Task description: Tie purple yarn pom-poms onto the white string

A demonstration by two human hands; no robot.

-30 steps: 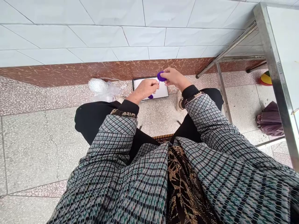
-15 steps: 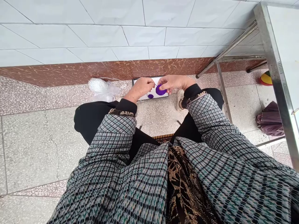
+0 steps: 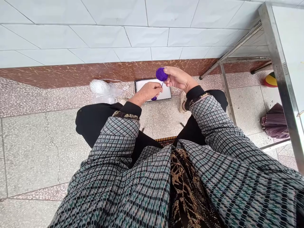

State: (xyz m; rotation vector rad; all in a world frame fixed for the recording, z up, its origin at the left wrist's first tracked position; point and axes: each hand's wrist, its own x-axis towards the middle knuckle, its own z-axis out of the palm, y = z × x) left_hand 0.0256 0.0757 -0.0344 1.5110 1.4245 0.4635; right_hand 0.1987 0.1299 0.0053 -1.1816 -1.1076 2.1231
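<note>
My right hand [image 3: 177, 77] grips a purple ball of yarn [image 3: 161, 74] at its right side, fingers closed against it. A strand of purple yarn [image 3: 162, 84] runs down from the ball to my left hand [image 3: 149, 91], whose fingertips are pinched on it. Below the left fingers, a smaller purple piece of yarn [image 3: 154, 98] shows in part near the lower edge of a white, dark-rimmed tray [image 3: 167, 92] on the floor. My left hand covers some of the tray.
White yarn [image 3: 99, 86] in clear plastic lies left of the tray. Behind stands a tiled wall [image 3: 147, 36] with a brown base strip. At right are a metal-framed table [image 3: 276, 60], a dark purple cloth-like bundle [image 3: 275, 122] and a red, yellow and green object [image 3: 271, 79].
My right hand has raised the purple ball upward and turned it. My left hand has shifted slightly right and down, still pinching the strand.
</note>
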